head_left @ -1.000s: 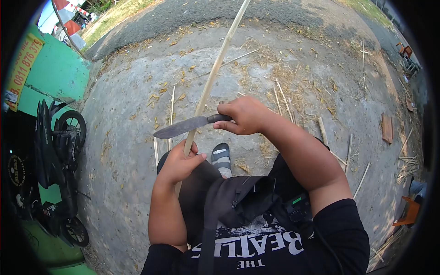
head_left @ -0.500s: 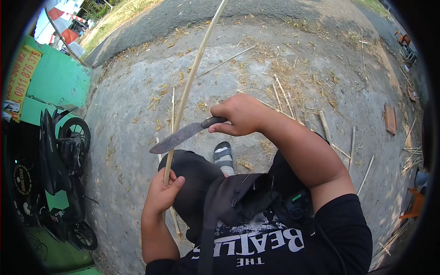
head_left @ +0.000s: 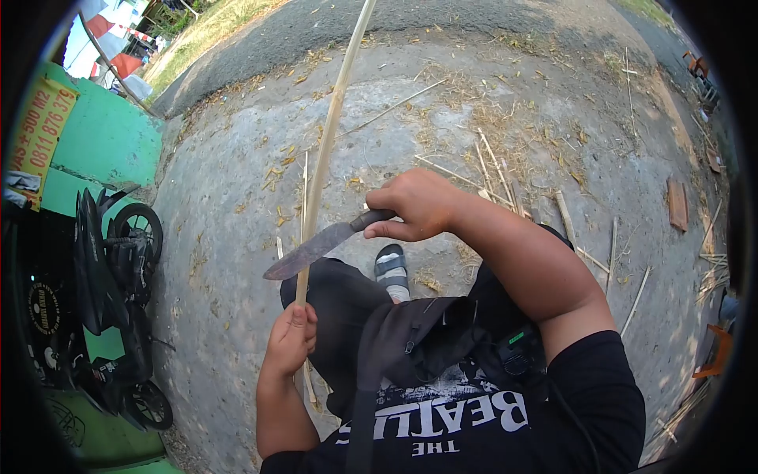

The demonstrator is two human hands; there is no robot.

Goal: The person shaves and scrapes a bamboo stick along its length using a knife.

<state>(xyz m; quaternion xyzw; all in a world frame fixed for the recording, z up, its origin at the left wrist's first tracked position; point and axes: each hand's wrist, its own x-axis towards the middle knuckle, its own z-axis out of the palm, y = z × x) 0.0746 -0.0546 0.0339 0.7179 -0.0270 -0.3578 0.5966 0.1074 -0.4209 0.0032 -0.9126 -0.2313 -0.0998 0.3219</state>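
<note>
Pale stick [head_left: 322, 170] sits in curled left fingers [head_left: 311, 324], knife [head_left: 325, 242] in right fingers [head_left: 382, 197].

One left grip [head_left: 290, 338], one right grip [head_left: 417, 207]; one knife [head_left: 312, 250]; one held strip [head_left: 323, 162]; one sandal [head_left: 391, 266]; one motorcycle [head_left: 93, 272] at left.

A long, pale, slender strip [head_left: 321, 162] slants upward, its upper end running out of view just past 12 o'clock. A broad, grey-bladed knife [head_left: 325, 242] with a dark handle [head_left: 369, 220] crosses the strip's lower stretch, tip toward 8 o'clock, handle toward 2; edge contact is unclear.
</note>
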